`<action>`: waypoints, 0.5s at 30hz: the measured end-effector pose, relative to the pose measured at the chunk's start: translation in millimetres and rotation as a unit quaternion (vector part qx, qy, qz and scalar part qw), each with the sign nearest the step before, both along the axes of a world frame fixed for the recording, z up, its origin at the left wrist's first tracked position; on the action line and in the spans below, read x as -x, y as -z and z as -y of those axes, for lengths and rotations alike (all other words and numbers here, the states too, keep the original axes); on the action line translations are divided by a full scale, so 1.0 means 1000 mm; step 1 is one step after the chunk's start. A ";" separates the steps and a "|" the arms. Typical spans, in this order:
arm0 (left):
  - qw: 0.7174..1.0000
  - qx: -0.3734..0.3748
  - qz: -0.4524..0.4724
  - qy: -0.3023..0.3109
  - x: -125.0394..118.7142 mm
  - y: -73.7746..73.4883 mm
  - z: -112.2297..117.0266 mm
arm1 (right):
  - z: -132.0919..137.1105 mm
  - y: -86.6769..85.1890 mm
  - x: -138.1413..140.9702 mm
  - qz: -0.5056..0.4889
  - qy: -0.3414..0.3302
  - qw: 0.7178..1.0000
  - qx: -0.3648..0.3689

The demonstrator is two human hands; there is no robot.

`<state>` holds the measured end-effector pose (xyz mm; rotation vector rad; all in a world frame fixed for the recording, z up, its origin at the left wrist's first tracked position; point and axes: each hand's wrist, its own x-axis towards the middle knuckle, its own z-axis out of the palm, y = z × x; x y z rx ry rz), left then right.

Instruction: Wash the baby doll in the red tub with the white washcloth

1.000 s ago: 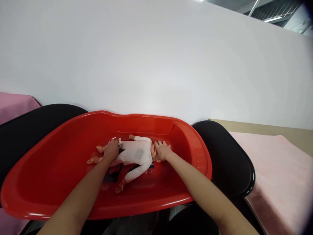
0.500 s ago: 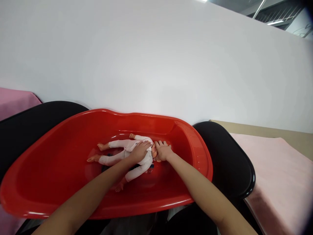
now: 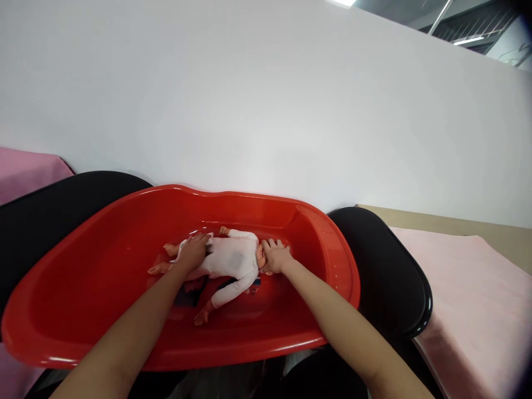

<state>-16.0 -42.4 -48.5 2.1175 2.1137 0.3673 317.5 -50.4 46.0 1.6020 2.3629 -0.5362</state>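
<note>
A baby doll (image 3: 233,257) in white clothing lies on its back in a red baby bathtub (image 3: 103,266), its head to the right and feet to the left. My right hand (image 3: 276,256) is closed over the top of its head, fingers curled across the forehead. My left hand (image 3: 194,252) presses on the doll's upper legs, its fingers bent over a piece of white cloth (image 3: 210,238) that is mostly hidden beneath them. A greyish patch shows on the doll's white top. Both doll arms are spread out to the sides.
Black rounded surfaces flank the tub, at left (image 3: 83,194) and at right (image 3: 390,271). Pink covers lie beyond them, at far left (image 3: 29,172) and at right (image 3: 469,282). A white wall (image 3: 266,100) rises directly behind the tub.
My left hand has slid leftward from the doll's chest to its upper legs, with the white cloth under it, uncovering the torso. My right hand stays on the head.
</note>
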 end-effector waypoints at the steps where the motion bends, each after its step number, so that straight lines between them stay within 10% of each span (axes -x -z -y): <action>1: 0.999 0.014 -0.020 -0.031 0.004 -0.001 0.003 | 0.000 0.000 0.000 0.001 0.001 1.000 -0.001; 7: 0.987 -0.055 -0.112 -0.105 -0.024 -0.028 0.010 | 0.004 -0.001 0.002 0.004 -0.001 1.000 -0.014; 15: 0.977 -0.113 0.002 0.180 -0.119 -0.050 -0.005 | -0.001 0.000 -0.002 0.002 -0.006 1.000 0.001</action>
